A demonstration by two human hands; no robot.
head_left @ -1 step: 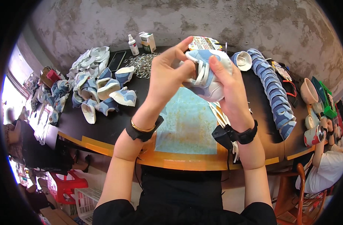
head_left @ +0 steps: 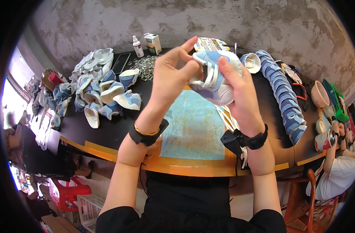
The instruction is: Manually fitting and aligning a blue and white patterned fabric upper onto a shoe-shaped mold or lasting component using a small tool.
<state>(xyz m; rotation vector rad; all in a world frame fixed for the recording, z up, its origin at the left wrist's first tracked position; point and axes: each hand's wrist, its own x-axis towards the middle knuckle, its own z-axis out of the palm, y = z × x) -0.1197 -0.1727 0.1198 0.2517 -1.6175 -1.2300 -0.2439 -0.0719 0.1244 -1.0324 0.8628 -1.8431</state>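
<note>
I see the small blue-and-white shoe (head_left: 215,77) lying crosswise between both hands (toe rightward), right hand (head_left: 239,91) cupping it, left hand (head_left: 171,73) fingertips pinching its near end.

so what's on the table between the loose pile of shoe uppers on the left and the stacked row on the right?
Head view: a blue cutting mat with white strips at its right edge, otherwise black tabletop.

The small shoe (head_left: 214,77) looks like smooth blue-and-white synthetic leather; the table (head_left: 107,134) is matt black, the wall (head_left: 224,19) rough plaster.
</note>
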